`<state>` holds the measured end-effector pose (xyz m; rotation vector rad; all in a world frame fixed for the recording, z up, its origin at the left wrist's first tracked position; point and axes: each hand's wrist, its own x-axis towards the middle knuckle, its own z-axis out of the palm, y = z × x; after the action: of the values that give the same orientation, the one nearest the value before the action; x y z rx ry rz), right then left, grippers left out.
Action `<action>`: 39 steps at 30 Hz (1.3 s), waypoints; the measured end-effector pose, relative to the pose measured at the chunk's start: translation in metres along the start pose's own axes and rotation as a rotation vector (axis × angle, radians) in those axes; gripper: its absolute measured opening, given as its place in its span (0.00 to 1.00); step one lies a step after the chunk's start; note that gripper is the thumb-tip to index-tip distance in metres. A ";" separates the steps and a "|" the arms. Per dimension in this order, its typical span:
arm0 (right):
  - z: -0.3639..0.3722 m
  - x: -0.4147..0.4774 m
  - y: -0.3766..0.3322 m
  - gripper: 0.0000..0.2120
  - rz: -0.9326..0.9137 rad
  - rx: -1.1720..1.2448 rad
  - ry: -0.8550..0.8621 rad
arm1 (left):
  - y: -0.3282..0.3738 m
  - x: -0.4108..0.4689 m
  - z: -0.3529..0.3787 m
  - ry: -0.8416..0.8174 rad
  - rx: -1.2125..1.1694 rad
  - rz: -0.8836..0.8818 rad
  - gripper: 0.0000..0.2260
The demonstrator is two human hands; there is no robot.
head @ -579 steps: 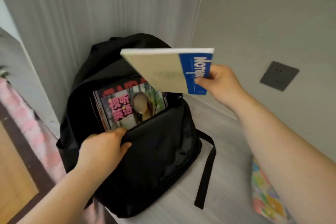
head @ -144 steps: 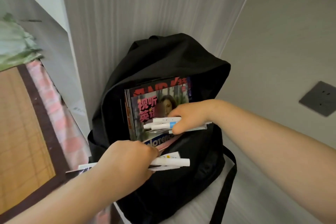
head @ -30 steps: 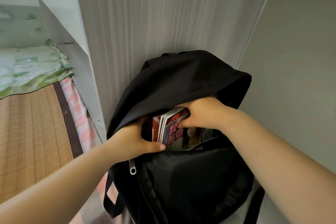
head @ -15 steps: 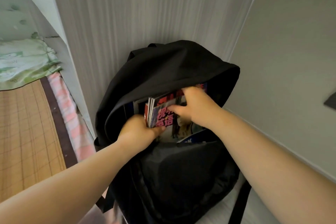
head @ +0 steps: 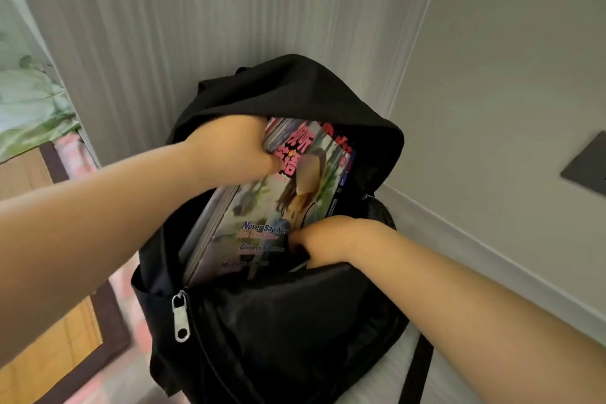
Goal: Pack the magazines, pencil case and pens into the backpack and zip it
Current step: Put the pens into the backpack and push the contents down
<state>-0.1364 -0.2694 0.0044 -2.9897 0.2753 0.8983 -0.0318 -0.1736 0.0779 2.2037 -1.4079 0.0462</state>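
Backpack point(head: 278, 321) mid-frame, unzipped: left hand point(head: 229, 147) grips magazines point(head: 272, 207) at top corner, prob. seating them; right hand point(head: 328, 239) w/ fingers hidden inside, grip unclear. Next: pull zipper tab point(head: 179, 315), lower left.

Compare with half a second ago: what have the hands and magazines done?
The left hand moved up from the stack's lower edge and now grips the magazines at their top corner, so more cover shows. The right hand dropped from the cover down into the opening in front of them; its grip is hidden. The backpack stays open against the wall.
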 end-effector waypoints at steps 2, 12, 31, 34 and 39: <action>0.003 -0.001 0.000 0.17 0.027 -0.030 -0.073 | 0.005 0.007 -0.006 -0.048 0.050 -0.004 0.13; 0.011 -0.007 0.007 0.17 0.061 -0.027 -0.161 | 0.023 0.033 0.011 -0.328 0.136 0.015 0.17; 0.014 0.007 -0.001 0.17 0.088 0.116 -0.243 | -0.051 -0.067 0.062 -0.322 0.040 -0.479 0.21; 0.013 0.008 -0.001 0.18 0.110 0.257 -0.221 | -0.040 -0.054 0.049 -0.197 -0.076 -0.369 0.18; 0.013 0.013 -0.003 0.19 0.095 0.377 -0.190 | -0.019 -0.018 0.016 -0.052 -0.061 -0.162 0.08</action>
<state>-0.1320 -0.2678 -0.0138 -2.5473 0.5212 1.0010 -0.0282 -0.1591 0.0509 2.2747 -1.2362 -0.1101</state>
